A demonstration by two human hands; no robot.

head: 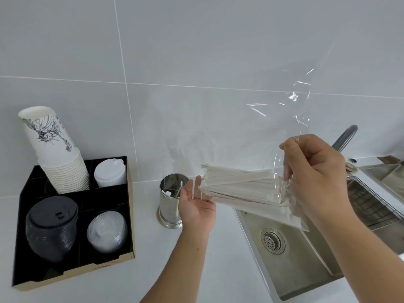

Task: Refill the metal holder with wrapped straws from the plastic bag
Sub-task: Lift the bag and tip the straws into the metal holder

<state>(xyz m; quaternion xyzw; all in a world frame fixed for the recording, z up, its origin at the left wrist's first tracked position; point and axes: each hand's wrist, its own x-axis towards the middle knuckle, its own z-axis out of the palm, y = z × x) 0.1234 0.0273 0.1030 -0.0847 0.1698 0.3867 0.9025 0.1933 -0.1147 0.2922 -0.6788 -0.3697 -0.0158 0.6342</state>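
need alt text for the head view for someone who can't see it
A person's right hand holds up a clear plastic bag, tipping a bundle of wrapped straws toward the open left hand beside a metal holder that is nearly empty. A black organizer with paper cups and lids sits left; a steel sink lies right.

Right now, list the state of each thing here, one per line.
metal holder: upright on the counter, nearly empty, a few straws inside
plastic bag: held up, open end toward the holder
wrapped straws: bundled, sliding out of the bag
left hand: open, palm up under the straw ends
right hand: gripping the bag
paper cups: stacked, leaning
sink: empty
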